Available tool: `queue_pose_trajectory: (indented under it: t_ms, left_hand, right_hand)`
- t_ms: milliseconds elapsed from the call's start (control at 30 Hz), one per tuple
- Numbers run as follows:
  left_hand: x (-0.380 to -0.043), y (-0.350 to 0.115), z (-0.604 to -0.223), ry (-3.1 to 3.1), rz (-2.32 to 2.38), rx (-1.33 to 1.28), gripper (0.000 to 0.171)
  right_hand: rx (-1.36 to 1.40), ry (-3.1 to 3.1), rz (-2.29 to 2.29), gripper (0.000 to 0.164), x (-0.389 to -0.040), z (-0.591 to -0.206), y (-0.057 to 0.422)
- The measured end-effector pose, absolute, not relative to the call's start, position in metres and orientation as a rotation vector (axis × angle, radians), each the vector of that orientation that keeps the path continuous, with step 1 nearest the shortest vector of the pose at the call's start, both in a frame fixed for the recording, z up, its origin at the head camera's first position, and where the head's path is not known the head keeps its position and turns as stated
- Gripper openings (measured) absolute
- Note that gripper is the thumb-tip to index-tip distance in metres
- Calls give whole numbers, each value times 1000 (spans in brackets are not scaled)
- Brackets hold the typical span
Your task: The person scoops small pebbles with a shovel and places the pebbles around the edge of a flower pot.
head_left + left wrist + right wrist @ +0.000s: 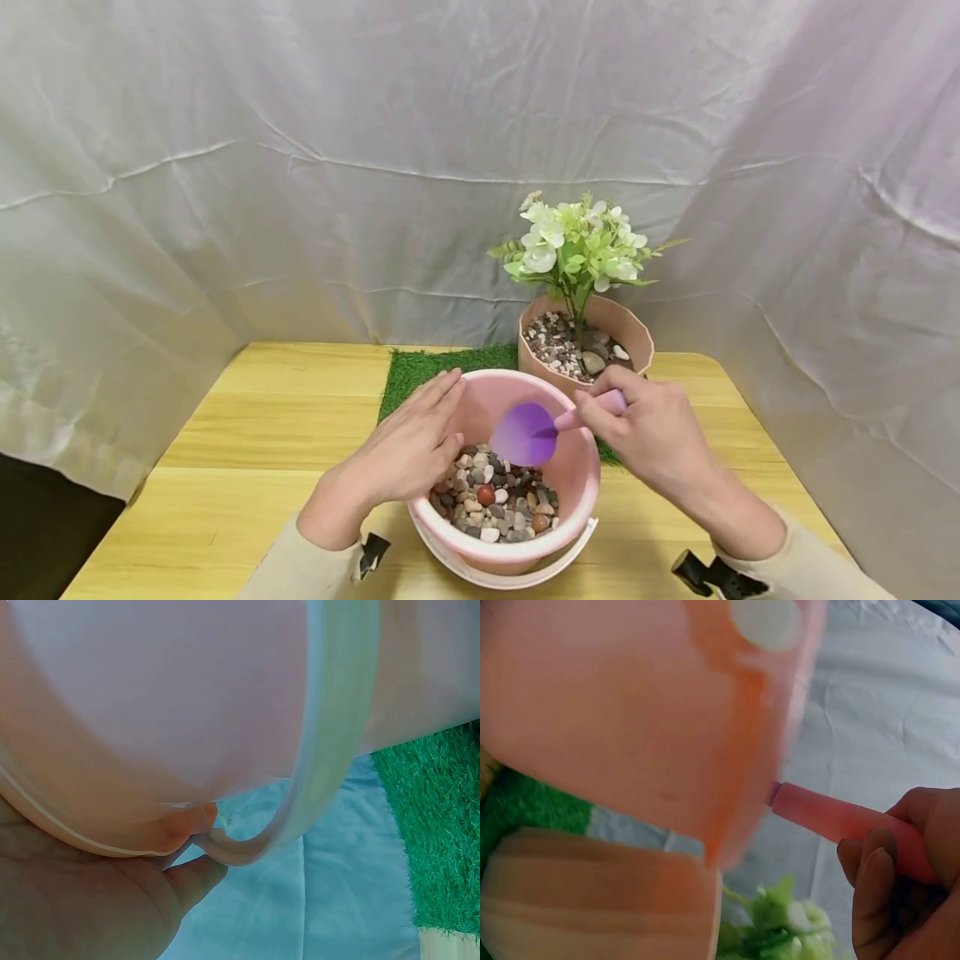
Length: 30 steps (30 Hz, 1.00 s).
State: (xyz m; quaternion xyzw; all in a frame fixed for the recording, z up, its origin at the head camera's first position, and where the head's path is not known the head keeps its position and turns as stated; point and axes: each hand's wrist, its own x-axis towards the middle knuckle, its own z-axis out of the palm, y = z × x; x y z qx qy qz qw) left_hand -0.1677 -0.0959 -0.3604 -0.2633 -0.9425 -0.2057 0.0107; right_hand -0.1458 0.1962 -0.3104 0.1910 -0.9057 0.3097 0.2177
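Note:
A pink bucket [581, 479] stands at the table's front, with mixed pebbles [495, 500] covering its bottom. On its left rim rests my left hand [408, 458], fingers straight and held together. The left wrist view shows that hand [97, 907] against the rim, close to where the bucket's pale carrying handle [334, 712] joins. My right hand [660, 433] grips a small shovel by its pink handle; the purple blade [525, 437] hangs inside the bucket above the pebbles. In the right wrist view, fingers curl round the shovel's handle [817, 814], while the bucket wall hides the blade.
Behind the bucket, to the right, stands a peach flowerpot [639, 337] with small stones and white flowers [577, 242]. A green grass mat [427, 375] lies partly under both. The wooden table [262, 433] is backed by a grey curtain [360, 225].

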Motion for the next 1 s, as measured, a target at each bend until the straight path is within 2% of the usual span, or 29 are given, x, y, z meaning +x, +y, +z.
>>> queue_pose_trajectory:
  t_ms: [333,600,1000]
  left_hand:
    - [-169,-97,-361,-2933,-649,-824,71]
    - [-169,-97,-361,-2930,-668,-822,71]
    - [-168,-95,-361,-2944,-688,-792,71]
  right_hand:
    - [674,-2478,509,13,-160,-334,176]
    - [721,-2498,383,23,-166,-341,167]
    - [861,-2510,342,24,-171,-351,151]
